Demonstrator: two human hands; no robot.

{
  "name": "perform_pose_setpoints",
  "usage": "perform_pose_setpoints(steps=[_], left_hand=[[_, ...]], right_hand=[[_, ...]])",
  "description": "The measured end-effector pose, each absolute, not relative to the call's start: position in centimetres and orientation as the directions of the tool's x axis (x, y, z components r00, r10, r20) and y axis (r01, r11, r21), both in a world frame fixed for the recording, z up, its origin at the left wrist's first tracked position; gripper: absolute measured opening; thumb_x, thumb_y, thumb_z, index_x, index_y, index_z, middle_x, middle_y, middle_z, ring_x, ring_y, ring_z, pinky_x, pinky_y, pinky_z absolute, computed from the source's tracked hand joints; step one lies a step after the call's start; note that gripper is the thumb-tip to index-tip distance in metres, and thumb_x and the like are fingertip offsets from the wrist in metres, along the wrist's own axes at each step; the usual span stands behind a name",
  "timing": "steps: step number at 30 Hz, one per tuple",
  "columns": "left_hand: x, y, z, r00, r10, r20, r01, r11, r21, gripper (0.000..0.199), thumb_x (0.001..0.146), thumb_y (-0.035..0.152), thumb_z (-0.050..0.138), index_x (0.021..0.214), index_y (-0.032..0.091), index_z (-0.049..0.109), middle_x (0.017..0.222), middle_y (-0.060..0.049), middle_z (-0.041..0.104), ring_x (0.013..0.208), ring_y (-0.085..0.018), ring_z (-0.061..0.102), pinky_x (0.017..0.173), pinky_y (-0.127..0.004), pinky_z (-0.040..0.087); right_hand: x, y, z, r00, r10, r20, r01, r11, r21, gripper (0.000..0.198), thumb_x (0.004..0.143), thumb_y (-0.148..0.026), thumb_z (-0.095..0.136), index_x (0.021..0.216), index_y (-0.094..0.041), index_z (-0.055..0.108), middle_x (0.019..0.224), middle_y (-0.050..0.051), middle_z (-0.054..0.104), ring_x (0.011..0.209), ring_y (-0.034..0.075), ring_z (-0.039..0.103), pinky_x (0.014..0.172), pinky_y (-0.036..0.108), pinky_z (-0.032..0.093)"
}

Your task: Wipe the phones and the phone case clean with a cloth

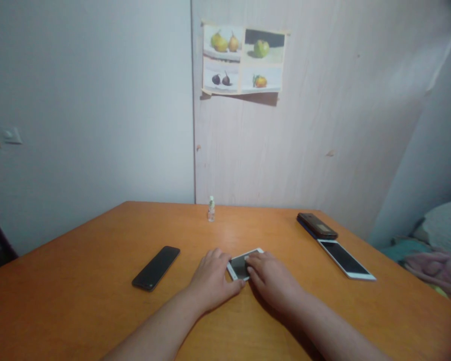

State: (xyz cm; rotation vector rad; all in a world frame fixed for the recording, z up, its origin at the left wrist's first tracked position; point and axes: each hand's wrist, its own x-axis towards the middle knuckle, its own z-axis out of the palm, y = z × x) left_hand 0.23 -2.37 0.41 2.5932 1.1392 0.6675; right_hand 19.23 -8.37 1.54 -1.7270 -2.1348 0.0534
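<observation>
A white smartphone (239, 267) with a dark screen lies on the table between my hands. My left hand (212, 281) is at its left end, fingers by the far left corner and thumb along the near edge, gripping it. Over the right part of the phone rests my right hand (272, 279), its fingers bent onto the screen and the right side. Some of its fingertips are hidden. To the left lies a black smartphone (157, 268), apart from both hands.
A small clear bottle (211, 209) stands near the back edge of the wooden table (78, 311). At the right lie a white tablet-like device (346, 259) and a dark brown phone or case (316, 225) on something blue. Fruit pictures (244, 60) hang on the wall.
</observation>
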Motion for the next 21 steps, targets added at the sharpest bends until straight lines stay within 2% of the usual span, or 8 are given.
perform_pose_setpoints(steps=[3, 7, 9, 12, 15, 17, 19, 21], left_hand=[[0.3, -2.3, 0.4, 0.588, 0.748, 0.307, 0.635, -0.662, 0.398, 0.036, 0.075, 0.050, 0.069, 0.099, 0.022, 0.067, 0.102, -0.009, 0.060, 0.100, -0.028, 0.055, 0.082, -0.035, 0.042], [0.5, -2.4, 0.4, 0.578, 0.754, 0.311, 0.640, -0.656, 0.401, 0.038, 0.074, 0.052, 0.069, 0.098, 0.022, 0.067, 0.103, -0.010, 0.060, 0.099, -0.029, 0.055, 0.080, -0.036, 0.042], [0.5, -2.4, 0.5, 0.577, 0.757, 0.308, 0.645, -0.653, 0.398, 0.038, 0.074, 0.052, 0.069, 0.096, 0.022, 0.066, 0.102, -0.010, 0.060, 0.099, -0.029, 0.055, 0.079, -0.036, 0.043], [0.6, -2.4, 0.5, 0.572, 0.760, 0.309, 0.656, -0.650, 0.383, 0.037, 0.075, 0.053, 0.067, 0.094, 0.021, 0.066, 0.101, -0.010, 0.060, 0.098, -0.029, 0.055, 0.079, -0.037, 0.043], [0.5, -2.5, 0.6, 0.568, 0.762, 0.311, 0.663, -0.648, 0.376, 0.037, 0.074, 0.053, 0.067, 0.093, 0.021, 0.066, 0.101, -0.010, 0.060, 0.097, -0.029, 0.055, 0.079, -0.037, 0.043], [0.5, -2.5, 0.6, 0.568, 0.762, 0.310, 0.659, -0.647, 0.383, 0.037, 0.074, 0.054, 0.067, 0.092, 0.021, 0.065, 0.101, -0.010, 0.060, 0.098, -0.029, 0.055, 0.079, -0.037, 0.043], [0.6, -2.5, 0.5, 0.564, 0.766, 0.310, 0.658, -0.643, 0.392, 0.037, 0.072, 0.053, 0.069, 0.092, 0.021, 0.065, 0.101, -0.010, 0.060, 0.098, -0.030, 0.055, 0.079, -0.037, 0.043], [0.7, -2.5, 0.5, 0.560, 0.768, 0.312, 0.657, -0.641, 0.397, 0.038, 0.071, 0.051, 0.070, 0.094, 0.022, 0.065, 0.102, -0.010, 0.060, 0.099, -0.030, 0.055, 0.080, -0.038, 0.043]], right_hand=[[18.9, -9.1, 1.7, -0.245, 0.936, 0.251, 0.912, 0.310, -0.269, 0.030, 0.098, -0.026, 0.041, 0.105, -0.021, 0.070, 0.117, 0.010, 0.068, 0.106, 0.024, 0.060, 0.095, 0.034, 0.041], [20.2, -8.7, 1.7, -0.082, 0.972, 0.219, 0.960, 0.136, -0.244, 0.033, 0.099, -0.028, 0.040, 0.113, -0.018, 0.068, 0.125, 0.016, 0.065, 0.114, 0.028, 0.060, 0.099, 0.040, 0.040], [20.2, -8.8, 2.0, -0.062, 0.975, 0.215, 0.962, 0.116, -0.248, 0.033, 0.099, -0.029, 0.039, 0.111, -0.018, 0.068, 0.126, 0.017, 0.065, 0.116, 0.029, 0.059, 0.101, 0.041, 0.039], [18.8, -9.7, 2.7, -0.237, 0.950, 0.202, 0.905, 0.291, -0.310, 0.033, 0.101, -0.031, 0.038, 0.105, -0.022, 0.069, 0.118, 0.011, 0.069, 0.113, 0.026, 0.060, 0.106, 0.041, 0.037], [18.1, -10.1, 2.9, -0.364, 0.907, 0.212, 0.814, 0.420, -0.402, 0.033, 0.101, -0.031, 0.038, 0.113, -0.027, 0.069, 0.124, 0.007, 0.068, 0.118, 0.024, 0.059, 0.113, 0.042, 0.029], [18.9, -9.6, 2.5, -0.286, 0.937, 0.200, 0.842, 0.345, -0.415, 0.035, 0.101, -0.031, 0.039, 0.117, -0.026, 0.069, 0.129, 0.009, 0.066, 0.124, 0.025, 0.055, 0.115, 0.045, 0.026], [20.1, -9.0, 2.0, -0.131, 0.977, 0.170, 0.905, 0.188, -0.381, 0.037, 0.100, -0.031, 0.038, 0.117, -0.022, 0.070, 0.130, 0.012, 0.065, 0.127, 0.027, 0.054, 0.116, 0.048, 0.024], [20.7, -8.7, 1.7, -0.048, 0.985, 0.169, 0.933, 0.104, -0.345, 0.038, 0.100, -0.032, 0.038, 0.118, -0.020, 0.070, 0.132, 0.014, 0.064, 0.128, 0.029, 0.054, 0.116, 0.049, 0.023]])
